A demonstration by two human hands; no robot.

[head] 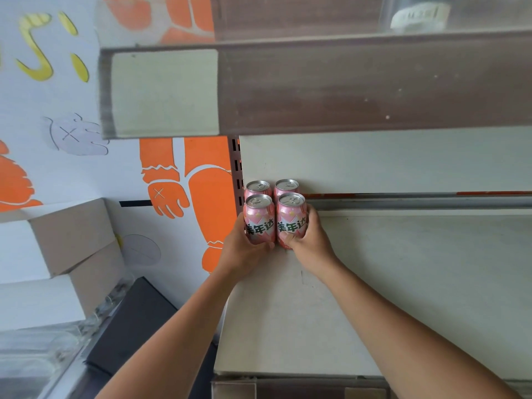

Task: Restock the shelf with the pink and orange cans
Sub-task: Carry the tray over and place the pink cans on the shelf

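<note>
Several pink cans stand upright in a tight square at the back left corner of the pale shelf (403, 283). My left hand (240, 249) grips the front left pink can (258, 218). My right hand (308, 240) grips the front right pink can (291, 218), thumb across its front. Behind them stand the back left can (258, 188) and the back right can (286, 186), against the shelf's rear wall. No orange can is in view.
The upper shelf (316, 90) juts out overhead, brown-edged. Left of the shelving is a wall with orange figures (210, 197). Cardboard boxes (72, 240) are stacked at the left, with a dark box (138, 326) below them. A cardboard edge (288, 387) lies under the shelf's front.
</note>
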